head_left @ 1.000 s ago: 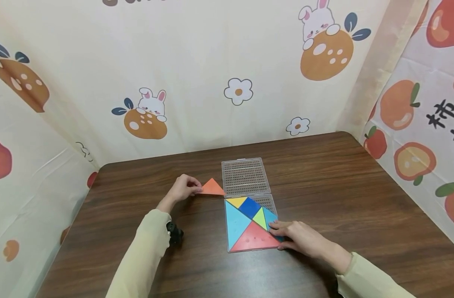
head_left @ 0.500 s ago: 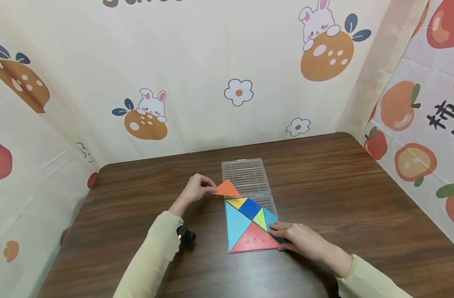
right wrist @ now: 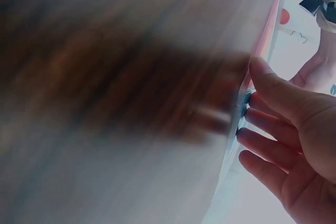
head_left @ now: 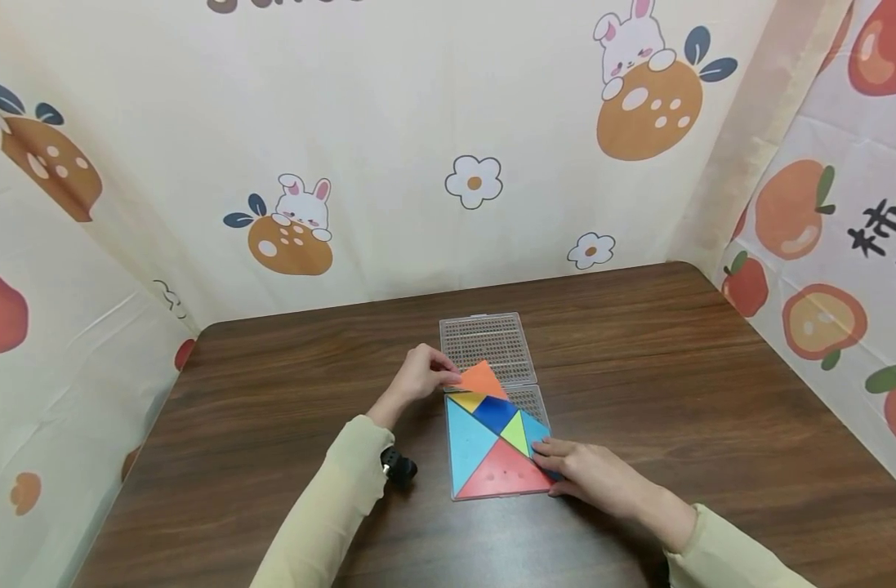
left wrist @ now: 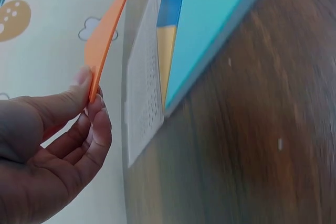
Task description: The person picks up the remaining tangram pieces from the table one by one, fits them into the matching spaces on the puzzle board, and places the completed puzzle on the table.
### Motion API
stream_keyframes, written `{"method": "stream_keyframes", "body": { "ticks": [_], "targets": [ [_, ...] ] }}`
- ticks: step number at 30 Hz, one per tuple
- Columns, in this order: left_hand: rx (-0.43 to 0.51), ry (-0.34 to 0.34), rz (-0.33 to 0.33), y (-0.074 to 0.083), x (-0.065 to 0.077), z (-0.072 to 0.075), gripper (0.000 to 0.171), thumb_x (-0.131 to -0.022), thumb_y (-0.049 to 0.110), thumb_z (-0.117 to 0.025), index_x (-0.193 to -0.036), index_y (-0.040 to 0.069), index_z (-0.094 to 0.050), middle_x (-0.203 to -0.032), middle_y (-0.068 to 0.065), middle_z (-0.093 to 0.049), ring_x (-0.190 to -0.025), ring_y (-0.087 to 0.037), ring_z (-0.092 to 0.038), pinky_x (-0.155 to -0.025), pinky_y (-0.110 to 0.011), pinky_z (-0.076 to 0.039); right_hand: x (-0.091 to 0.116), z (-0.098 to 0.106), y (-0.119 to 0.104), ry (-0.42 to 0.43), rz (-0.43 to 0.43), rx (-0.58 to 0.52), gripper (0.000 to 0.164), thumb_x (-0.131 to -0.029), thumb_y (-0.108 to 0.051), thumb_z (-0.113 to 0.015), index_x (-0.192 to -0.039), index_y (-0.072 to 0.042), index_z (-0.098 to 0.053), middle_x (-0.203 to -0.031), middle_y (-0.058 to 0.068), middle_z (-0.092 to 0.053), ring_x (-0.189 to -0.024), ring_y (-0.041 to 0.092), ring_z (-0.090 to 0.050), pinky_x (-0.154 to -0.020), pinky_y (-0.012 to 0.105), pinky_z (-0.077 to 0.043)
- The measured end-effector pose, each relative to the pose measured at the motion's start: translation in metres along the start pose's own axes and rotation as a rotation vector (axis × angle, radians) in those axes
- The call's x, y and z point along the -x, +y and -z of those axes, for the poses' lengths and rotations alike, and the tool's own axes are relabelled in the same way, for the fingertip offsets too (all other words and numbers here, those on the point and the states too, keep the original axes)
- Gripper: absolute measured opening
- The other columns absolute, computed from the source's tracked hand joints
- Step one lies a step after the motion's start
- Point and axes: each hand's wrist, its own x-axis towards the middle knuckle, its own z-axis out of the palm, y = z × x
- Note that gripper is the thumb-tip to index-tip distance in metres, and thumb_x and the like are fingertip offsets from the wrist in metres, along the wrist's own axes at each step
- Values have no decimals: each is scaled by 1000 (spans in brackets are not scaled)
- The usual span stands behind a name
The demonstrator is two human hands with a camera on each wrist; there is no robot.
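My left hand (head_left: 422, 372) pinches an orange tangram triangle (head_left: 483, 379) between thumb and fingers. In the left wrist view the triangle (left wrist: 106, 35) is raised off the case, its point tipped up. Below it lies the lower half of a clear hinged case (head_left: 528, 400) with tangram pieces: a yellow piece (head_left: 466, 400), a blue square (head_left: 495, 414), a light blue triangle (head_left: 468, 441), a red triangle (head_left: 503, 472), a lime triangle (head_left: 515, 433) and a blue piece (head_left: 536, 430). My right hand (head_left: 602, 478) rests its straight fingers on that blue piece, thumb at the case's near right corner.
The case's perforated other half (head_left: 488, 339) lies opened flat toward the back. Under everything is a dark wood table (head_left: 639, 359), bordered by a printed curtain (head_left: 389, 204) behind and at both sides. A black wrist device (head_left: 399, 468) hangs below the left sleeve.
My left hand has carried the orange triangle rightward, from left of the case to over its upper part by the yellow and blue pieces. My right hand has stayed in place.
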Motion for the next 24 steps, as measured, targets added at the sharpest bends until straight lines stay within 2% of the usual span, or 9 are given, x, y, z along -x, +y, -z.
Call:
{"method": "stream_keyframes", "body": {
  "ticks": [10,16,24],
  "targets": [
    [-8,-30,-28,14,-8,-20,9,-75,12,-70,-76,3,-71,-70,-3,-63,-58,-12,-50,-52,-20,-44,-2,0,-2,20,31,51,41,-74,-23,-70,-109,-2,-63,-114,12,-58,-103,24,-55,-76,37,-48],
    [-18,-63,-52,19,-14,-30,9,-76,10,-69,-76,1,-71,-67,-3,-63,-54,-9,-49,-49,-18,-42,-5,3,-4,-25,4,44,41,-75,-21,-70,-110,-3,-63,-114,11,-58,-103,24,-55,-76,37,-48],
    [-36,-104,-67,22,-18,-39,8,-77,9,-68,-75,2,-70,-68,-2,-62,-57,-9,-49,-51,-18,-42,-7,5,-5,-55,-11,21,42,-73,-20,-71,-110,-3,-63,-113,13,-58,-102,26,-55,-75,38,-48]
  ]
}}
